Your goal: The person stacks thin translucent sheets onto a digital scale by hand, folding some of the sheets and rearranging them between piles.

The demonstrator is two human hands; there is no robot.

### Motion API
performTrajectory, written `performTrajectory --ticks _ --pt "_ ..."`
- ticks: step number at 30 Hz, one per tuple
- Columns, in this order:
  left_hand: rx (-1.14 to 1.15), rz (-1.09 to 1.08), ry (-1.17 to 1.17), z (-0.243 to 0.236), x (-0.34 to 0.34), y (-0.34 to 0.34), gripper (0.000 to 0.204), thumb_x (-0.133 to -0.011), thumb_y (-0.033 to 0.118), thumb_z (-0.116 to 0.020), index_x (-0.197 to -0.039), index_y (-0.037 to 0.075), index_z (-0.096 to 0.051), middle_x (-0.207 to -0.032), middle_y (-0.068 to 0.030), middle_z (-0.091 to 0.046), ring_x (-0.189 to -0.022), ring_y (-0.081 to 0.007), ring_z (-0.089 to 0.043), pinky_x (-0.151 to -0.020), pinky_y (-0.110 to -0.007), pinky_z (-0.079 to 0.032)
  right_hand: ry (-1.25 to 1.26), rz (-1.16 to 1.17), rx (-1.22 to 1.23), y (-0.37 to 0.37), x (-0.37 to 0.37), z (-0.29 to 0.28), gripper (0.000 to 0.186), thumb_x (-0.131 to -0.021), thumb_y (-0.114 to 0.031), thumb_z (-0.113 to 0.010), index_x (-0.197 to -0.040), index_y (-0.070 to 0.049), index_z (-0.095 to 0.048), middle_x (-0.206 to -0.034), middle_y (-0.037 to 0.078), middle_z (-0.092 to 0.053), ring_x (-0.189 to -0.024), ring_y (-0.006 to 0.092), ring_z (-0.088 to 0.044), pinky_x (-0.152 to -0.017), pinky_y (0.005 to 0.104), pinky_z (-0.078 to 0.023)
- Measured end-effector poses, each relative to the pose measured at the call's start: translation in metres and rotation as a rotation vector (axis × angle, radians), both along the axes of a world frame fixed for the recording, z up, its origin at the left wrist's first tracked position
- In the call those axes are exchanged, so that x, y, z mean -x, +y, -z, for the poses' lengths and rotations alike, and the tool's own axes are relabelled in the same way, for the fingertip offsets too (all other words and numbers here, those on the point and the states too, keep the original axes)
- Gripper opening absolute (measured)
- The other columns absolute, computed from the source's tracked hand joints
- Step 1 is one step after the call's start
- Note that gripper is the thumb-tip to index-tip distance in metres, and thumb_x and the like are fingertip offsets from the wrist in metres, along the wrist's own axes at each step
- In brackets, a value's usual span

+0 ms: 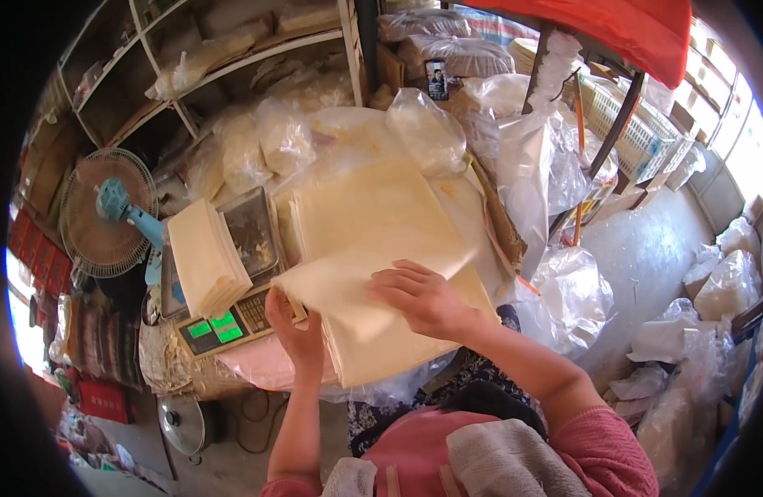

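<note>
A stack of large, thin, pale-yellow sheets [369,207] covers the middle of the table in front of me. The top sheet [348,286] is partly lifted and curls over, blurred by motion. My left hand [294,331] has its fingers closed on the left edge of this sheet. On its right side, my right hand [418,300] lies with fingers stretched out, palm down against the sheet. Left of the stack, a folded bundle of similar sheets [203,257] rests on the tray of a digital scale [269,313] with green displays.
A blue desk fan [112,199] stands at the left. Clear plastic bags [282,137] crowd the table's far side, and a phone [436,79] stands behind them. White plastic baskets [625,124] are at the far right. More bags [733,277] lie along the right wall.
</note>
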State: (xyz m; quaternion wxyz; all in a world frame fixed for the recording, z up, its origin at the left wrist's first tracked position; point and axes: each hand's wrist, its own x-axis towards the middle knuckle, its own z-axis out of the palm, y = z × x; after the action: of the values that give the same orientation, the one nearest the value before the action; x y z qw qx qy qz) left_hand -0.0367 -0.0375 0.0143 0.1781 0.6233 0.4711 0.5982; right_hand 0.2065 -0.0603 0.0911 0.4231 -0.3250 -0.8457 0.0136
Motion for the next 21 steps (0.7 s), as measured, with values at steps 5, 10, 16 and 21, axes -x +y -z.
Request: performTrajectory --ticks 5,10,16,21 --pt "0.276 0.347 -0.268 0.042 0.016 -0.021 0.09 -0.078 -0.003 -0.073 -0.151 0.003 -0.02 -0.153 -0.0141 -0.028 -0.14 -0.0252 -0.032 -0.114 -0.037 -0.029 -0.078 0.034 0.192 -0.033 -0.049 0.07 0.052 -0.062 0.011 -0.055 -0.111 -0.006 -0.066 -0.114 0.009 -0.066 -0.106 0.031 -0.062 -0.094 0.0427 -0.048" --pt "0.241 0.58 0.323 0.066 0.041 -0.022 0.057 -0.08 0.001 -0.075 -0.131 0.0 -0.049 -0.103 -0.0075 -0.07 -0.097 -0.0169 -0.067 -0.104 -0.035 -0.041 0.3 0.081 1.108 -0.032 -0.092 0.122 0.029 -0.085 0.001 -0.068 -0.114 -0.005 -0.068 -0.114 0.001 -0.069 -0.106 0.0118 -0.061 -0.093 0.0278 -0.048" --pt "0.626 0.528 -0.253 0.008 0.003 -0.006 0.059 -0.081 0.002 -0.075 -0.132 -0.002 -0.047 -0.101 -0.0091 -0.067 -0.093 -0.0132 -0.063 -0.082 -0.027 -0.051 0.681 0.101 1.224 -0.021 -0.101 0.129 0.032 -0.091 -0.019 -0.068 -0.114 0.002 -0.064 -0.102 0.001 -0.068 -0.09 0.0089 -0.061 -0.079 0.0277 -0.05" --pt "0.737 0.326 -0.253 0.046 -0.012 0.001 0.063 -0.082 0.007 -0.073 -0.138 0.0 -0.044 -0.118 -0.0155 -0.062 -0.109 -0.0223 -0.06 -0.091 -0.036 -0.049 0.621 0.272 1.128 -0.012 -0.09 0.138 0.033 -0.088 -0.022 -0.07 -0.109 0.002 -0.063 -0.094 0.003 -0.068 -0.085 0.0095 -0.061 -0.076 0.0297 -0.049"
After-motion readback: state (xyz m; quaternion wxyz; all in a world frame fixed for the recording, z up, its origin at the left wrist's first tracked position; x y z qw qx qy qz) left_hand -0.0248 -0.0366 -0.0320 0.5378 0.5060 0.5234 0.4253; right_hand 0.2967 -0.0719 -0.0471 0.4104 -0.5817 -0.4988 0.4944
